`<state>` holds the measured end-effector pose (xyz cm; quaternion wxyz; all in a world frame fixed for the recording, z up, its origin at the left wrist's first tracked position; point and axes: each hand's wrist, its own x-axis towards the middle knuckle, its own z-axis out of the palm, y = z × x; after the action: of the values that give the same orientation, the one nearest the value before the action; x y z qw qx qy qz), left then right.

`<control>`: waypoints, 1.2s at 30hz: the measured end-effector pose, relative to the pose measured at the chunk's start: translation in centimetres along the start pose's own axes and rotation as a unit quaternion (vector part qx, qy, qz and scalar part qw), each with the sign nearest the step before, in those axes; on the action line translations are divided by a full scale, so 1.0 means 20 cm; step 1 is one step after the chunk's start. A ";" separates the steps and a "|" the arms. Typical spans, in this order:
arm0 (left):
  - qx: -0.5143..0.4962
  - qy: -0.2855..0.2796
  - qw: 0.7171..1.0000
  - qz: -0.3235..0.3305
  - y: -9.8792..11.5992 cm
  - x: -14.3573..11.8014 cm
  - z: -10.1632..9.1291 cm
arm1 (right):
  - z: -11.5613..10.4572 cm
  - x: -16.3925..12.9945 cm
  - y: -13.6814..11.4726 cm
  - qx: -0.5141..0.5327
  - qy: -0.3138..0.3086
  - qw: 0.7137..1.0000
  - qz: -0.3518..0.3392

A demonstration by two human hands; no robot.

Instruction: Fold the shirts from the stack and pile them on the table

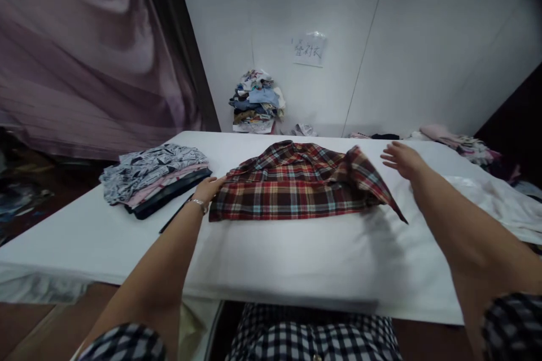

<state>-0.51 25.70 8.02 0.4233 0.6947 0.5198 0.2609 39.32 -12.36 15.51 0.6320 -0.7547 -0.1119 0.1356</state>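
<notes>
A red, brown and cream plaid shirt (282, 194) lies folded lengthwise across the white-covered table, its collar at the far side. Its right end is lifted off the cloth, with a corner hanging to a point and a shadow beneath. My left hand (210, 187), a metal bracelet at the wrist, touches the shirt's left edge with fingers stretched out. Beyond the raised end, to the right, my right hand (401, 159) is in the air with fingers apart, holding nothing and clear of the shirt.
Left of the shirt sits a stack of folded clothes (156, 177), with a thin dark strip (173, 217) beside it. A tall clothes pile (257, 102) rises behind the table. White fabric (499, 203) and more clothes (461, 144) lie at the right. A handwritten sign (309, 49) hangs on the wall.
</notes>
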 end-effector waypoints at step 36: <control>0.158 0.080 0.984 0.018 -0.25 -0.24 0.03 | 0.05 0.26 0.10 0.003 -0.116 0.989 -0.092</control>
<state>-4.03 21.40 3.82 0.2599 0.7391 0.5740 0.2381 43.85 -10.02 13.08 0.6269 -0.7186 -0.2528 0.1634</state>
